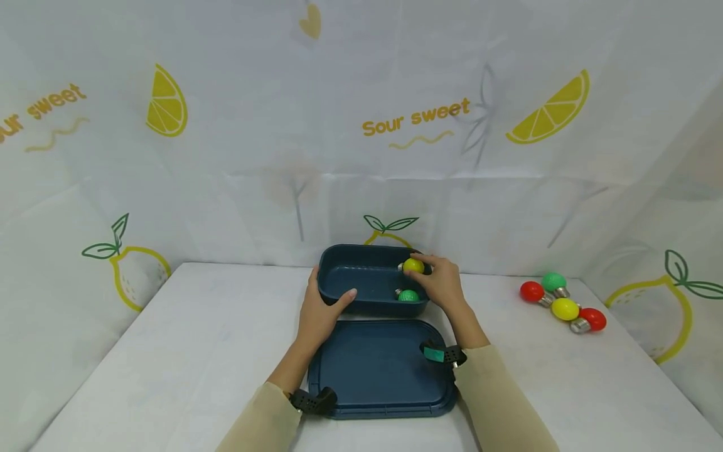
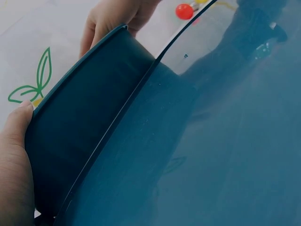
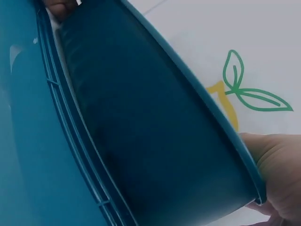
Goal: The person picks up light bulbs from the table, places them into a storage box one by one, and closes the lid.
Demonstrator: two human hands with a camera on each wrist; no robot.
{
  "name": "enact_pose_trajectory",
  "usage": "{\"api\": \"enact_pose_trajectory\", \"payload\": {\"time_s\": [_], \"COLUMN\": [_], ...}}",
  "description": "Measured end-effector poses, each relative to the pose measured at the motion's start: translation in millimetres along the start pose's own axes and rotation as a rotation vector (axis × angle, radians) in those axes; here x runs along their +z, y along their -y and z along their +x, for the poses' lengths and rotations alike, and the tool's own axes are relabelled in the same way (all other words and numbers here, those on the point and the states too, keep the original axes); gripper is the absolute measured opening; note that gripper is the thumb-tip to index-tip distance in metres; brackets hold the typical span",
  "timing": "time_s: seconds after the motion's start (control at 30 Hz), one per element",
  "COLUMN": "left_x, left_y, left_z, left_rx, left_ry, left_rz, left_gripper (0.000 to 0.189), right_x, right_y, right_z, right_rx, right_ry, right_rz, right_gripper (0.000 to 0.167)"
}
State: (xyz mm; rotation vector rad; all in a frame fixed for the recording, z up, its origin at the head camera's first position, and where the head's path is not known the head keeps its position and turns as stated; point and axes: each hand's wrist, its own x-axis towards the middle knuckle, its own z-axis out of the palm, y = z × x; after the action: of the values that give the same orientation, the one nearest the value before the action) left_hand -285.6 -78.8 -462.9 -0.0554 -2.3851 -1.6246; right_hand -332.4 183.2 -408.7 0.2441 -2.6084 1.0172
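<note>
A dark blue rectangular container (image 1: pixel 356 284) stands near the back edge of the table. My left hand (image 1: pixel 319 316) grips its left end, with the thumb over the front rim. At the right end, my right hand (image 1: pixel 445 284) pinches a yellow light bulb (image 1: pixel 414 265) inside the container, its metal base pointing left. In front of that bulb, a green light bulb (image 1: pixel 408 295) lies on the container floor. The left wrist view shows the container's outer front wall (image 2: pixel 94 113) and my left thumb at its rim. From the right wrist, the bulbs are hidden behind the wall (image 3: pixel 160 122).
The dark blue lid (image 1: pixel 384 367) lies flat on the table just in front of the container, under my wrists. Several loose bulbs sit grouped at the right: a green bulb (image 1: pixel 553 281), a yellow bulb (image 1: pixel 565 309) and two red ones. A lemon-printed white cloth (image 1: pixel 254 125) hangs behind.
</note>
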Motion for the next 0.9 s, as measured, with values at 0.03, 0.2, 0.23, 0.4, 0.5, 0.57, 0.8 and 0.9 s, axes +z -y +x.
{"api": "enact_pose_trajectory", "payload": {"time_s": [0.03, 0.2, 0.23, 0.4, 0.5, 0.57, 0.8, 0.9], "left_x": [0.0, 0.2, 0.2, 0.3, 0.3, 0.2, 0.5, 0.7], "left_y": [0.2, 1.4, 1.5, 1.1, 1.2, 0.9, 0.5, 0.5], "left_z": [0.2, 0.6, 0.6, 0.3, 0.2, 0.3, 0.3, 0.2], "left_rx": [-0.001, -0.004, -0.005, -0.003, -0.001, -0.002, -0.004, -0.005], "left_ry": [0.000, -0.001, 0.001, 0.000, 0.000, 0.001, 0.000, 0.001], "left_rz": [0.001, 0.002, 0.004, 0.010, 0.011, 0.010, 0.010, 0.007], "left_gripper": [0.109, 0.109, 0.109, 0.108, 0.108, 0.108, 0.108, 0.108], "right_x": [-0.1, -1.2, -1.5, -2.8, -2.7, -2.6, -3.2, -3.2], "right_y": [-0.1, -0.6, -0.7, -0.9, -0.7, -0.1, 2.4, 2.8], "right_z": [-0.1, -1.0, -1.3, -1.4, -0.8, -0.5, -0.9, -1.3], "right_rx": [0.008, 0.044, 0.051, 0.070, 0.081, 0.090, 0.114, 0.118], "right_ry": [0.006, 0.073, 0.091, 0.153, 0.172, 0.182, 0.199, 0.203], "right_rz": [0.002, -0.003, -0.002, -0.003, -0.011, -0.015, -0.018, -0.019], "right_gripper": [0.046, 0.045, 0.045, 0.043, 0.042, 0.042, 0.041, 0.041]}}
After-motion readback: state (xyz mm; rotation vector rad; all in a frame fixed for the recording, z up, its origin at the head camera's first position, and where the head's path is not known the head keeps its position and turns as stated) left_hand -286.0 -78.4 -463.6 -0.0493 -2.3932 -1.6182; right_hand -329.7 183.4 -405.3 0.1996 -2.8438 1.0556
